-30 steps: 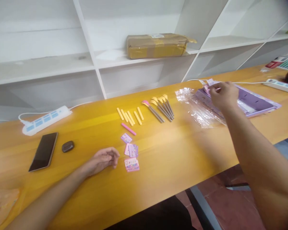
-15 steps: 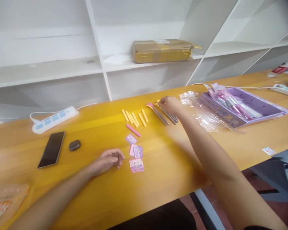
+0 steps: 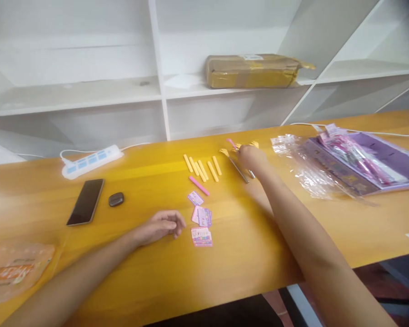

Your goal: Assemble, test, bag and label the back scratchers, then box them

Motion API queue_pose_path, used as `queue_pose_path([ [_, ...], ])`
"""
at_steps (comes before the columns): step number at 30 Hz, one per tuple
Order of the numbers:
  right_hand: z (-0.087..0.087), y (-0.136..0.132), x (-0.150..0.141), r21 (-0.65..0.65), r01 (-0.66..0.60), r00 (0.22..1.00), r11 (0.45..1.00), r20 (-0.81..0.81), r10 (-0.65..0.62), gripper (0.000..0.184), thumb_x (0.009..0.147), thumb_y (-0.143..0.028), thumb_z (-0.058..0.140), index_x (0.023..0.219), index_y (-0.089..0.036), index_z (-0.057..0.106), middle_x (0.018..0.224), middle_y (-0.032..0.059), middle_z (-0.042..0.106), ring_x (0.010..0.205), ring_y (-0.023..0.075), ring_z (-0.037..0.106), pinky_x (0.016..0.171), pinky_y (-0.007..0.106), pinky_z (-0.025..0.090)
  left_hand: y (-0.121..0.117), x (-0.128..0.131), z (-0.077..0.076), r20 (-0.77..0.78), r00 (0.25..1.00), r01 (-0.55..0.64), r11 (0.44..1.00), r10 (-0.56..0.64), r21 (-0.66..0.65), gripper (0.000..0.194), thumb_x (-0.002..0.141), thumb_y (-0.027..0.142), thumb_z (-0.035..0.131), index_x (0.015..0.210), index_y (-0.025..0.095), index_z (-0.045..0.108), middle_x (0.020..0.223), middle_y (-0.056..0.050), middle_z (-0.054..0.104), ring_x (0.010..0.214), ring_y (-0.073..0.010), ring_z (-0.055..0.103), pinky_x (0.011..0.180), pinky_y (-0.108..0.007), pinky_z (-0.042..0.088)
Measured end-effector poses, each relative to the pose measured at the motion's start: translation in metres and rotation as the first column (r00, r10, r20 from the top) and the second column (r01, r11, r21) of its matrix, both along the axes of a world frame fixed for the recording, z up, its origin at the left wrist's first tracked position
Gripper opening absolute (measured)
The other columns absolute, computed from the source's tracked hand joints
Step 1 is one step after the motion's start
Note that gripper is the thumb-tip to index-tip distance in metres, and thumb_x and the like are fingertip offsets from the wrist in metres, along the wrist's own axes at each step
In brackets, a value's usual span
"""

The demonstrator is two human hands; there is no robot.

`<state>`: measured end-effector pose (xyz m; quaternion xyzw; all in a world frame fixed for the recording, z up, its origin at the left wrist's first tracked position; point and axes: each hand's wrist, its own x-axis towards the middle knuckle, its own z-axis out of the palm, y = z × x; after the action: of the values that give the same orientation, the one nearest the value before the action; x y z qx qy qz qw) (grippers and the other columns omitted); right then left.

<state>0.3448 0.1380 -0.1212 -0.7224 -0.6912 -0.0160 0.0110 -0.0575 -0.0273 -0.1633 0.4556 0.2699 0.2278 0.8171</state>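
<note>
My right hand (image 3: pixel 252 159) is closed over the metal rods at the back of the table, its fingertips partly hidden. A pink-headed metal rod (image 3: pixel 231 142) sticks out to the left of its fingers and appears to be in its grip. Beside it lies a metal rod with a yellow claw-like head (image 3: pixel 224 152), and more yellow heads show behind the hand. My left hand (image 3: pixel 162 225) rests on the table, fingers loosely bent and holding nothing. Just right of it are small printed cards (image 3: pixel 202 237). Several yellow sticks (image 3: pixel 202 170) and a pink stick (image 3: pixel 199 185) lie beyond.
On the right, clear plastic bags (image 3: pixel 310 175) lie against a purple box (image 3: pixel 344 175) with pink packets in it. A phone (image 3: pixel 85 202), a dark case (image 3: pixel 116 199) and a power strip (image 3: pixel 92 162) are left. A taped carton (image 3: pixel 252 75) sits on the shelf.
The pink-headed rod has shifted off the nearby yellow-headed rod, towards my right hand. My left hand has stayed by the cards. The view has turned slightly left.
</note>
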Motion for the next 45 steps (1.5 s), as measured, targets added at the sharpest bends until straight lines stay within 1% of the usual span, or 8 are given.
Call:
queue_pose_path([
  [4,0.029,-0.015,-0.03,0.101,0.028,0.993,0.995,-0.116,-0.016,0.041,0.113,-0.028,0.03,0.13,-0.006,0.059,0.107,0.0257,0.073,0.092,0.031,0.069,0.08,0.035,0.043,0.0,0.0,-0.001,0.004,1.0,-0.006,1.0,0.006,-0.007,0.038,0.083,0.044,0.087,0.102,0.012,0.08,0.085,-0.009,0.07,0.077,-0.0161,0.065,0.07,-0.026,0.048],
  [8,0.05,-0.046,-0.079,0.001,-0.253,0.925,0.967,-0.292,0.242,0.032,0.112,-0.032,0.039,0.116,-0.016,0.067,0.1,0.0156,0.077,0.083,0.0252,0.067,0.073,0.031,0.039,0.0,-0.001,-0.003,0.013,1.0,-0.003,1.0,0.003,-0.007,0.036,0.085,0.042,0.086,0.103,0.011,0.08,0.085,-0.009,0.07,0.078,-0.0166,0.065,0.07,-0.026,0.049],
  [16,0.017,-0.079,-0.151,-0.224,-0.403,0.909,0.887,-0.207,0.361,0.034,0.109,-0.037,0.052,0.115,-0.012,0.075,0.108,0.021,0.078,0.095,0.0291,0.075,0.074,0.031,0.044,-0.001,-0.001,-0.001,0.015,1.0,0.002,1.0,-0.002,0.0,0.036,0.085,0.042,0.086,0.102,0.011,0.08,0.085,-0.009,0.071,0.076,-0.0162,0.065,0.069,-0.026,0.047],
  [20,0.028,-0.086,-0.153,-0.216,-0.427,0.894,0.878,-0.245,0.375,0.026,0.105,-0.032,0.056,0.099,-0.016,0.075,0.094,0.0146,0.078,0.08,0.0233,0.071,0.068,0.03,0.04,-0.002,0.001,-0.003,0.03,1.0,0.001,1.0,-0.001,0.008,0.034,0.085,0.04,0.086,0.103,0.011,0.079,0.084,-0.009,0.072,0.077,-0.0169,0.065,0.07,-0.027,0.048],
  [28,0.062,-0.127,-0.164,0.085,-0.589,0.466,0.804,-0.777,0.424,0.026,0.1,-0.043,0.063,0.086,-0.021,0.06,0.063,-0.0067,0.045,0.055,0.01,0.036,0.057,0.026,0.027,-0.002,0.001,-0.007,0.032,0.999,-0.022,1.0,0.021,0.02,0.038,0.084,0.041,0.09,0.107,0.012,0.078,0.086,-0.008,0.072,0.077,-0.0165,0.066,0.072,-0.029,0.051],
  [36,0.037,-0.142,-0.191,-0.019,-0.721,0.489,0.693,-0.723,0.489,0.031,0.099,-0.041,0.07,0.08,-0.019,0.058,0.067,-0.0048,0.053,0.058,0.0088,0.04,0.059,0.027,0.024,-0.004,0.004,-0.013,0.03,0.997,-0.072,0.996,0.071,0.046,0.04,0.084,0.048,0.09,0.086,0.014,0.07,0.08,-0.005,0.068,0.065,-0.0127,0.06,0.063,-0.027,0.044],
  [41,0.036,-0.128,-0.183,0.019,-0.649,0.388,0.761,-0.852,0.352,0.034,0.102,-0.051,0.064,0.09,-0.019,0.065,0.066,-0.0053,0.05,0.059,0.0104,0.042,0.059,0.027,0.027,-0.006,0.007,-0.009,0.012,0.993,-0.114,0.993,0.114,-0.007,0.041,0.097,0.051,0.075,0.084,0.014,0.064,0.064,0.003,0.048,0.056,-0.0086,0.041,0.057,-0.026,0.031],
  [45,0.041,-0.104,-0.167,0.128,-0.452,0.158,0.883,-0.962,0.221,0.049,0.102,-0.065,0.052,0.084,-0.021,0.062,0.061,-0.006,0.037,0.057,0.0124,0.036,0.058,0.028,0.029,-0.006,0.009,-0.006,0.063,0.993,-0.1,0.995,0.101,-0.027,0.044,0.102,0.059,0.065,0.1,0.015,0.064,0.063,0.007,0.038,0.053,-0.0083,0.029,0.056,-0.025,0.026],
])
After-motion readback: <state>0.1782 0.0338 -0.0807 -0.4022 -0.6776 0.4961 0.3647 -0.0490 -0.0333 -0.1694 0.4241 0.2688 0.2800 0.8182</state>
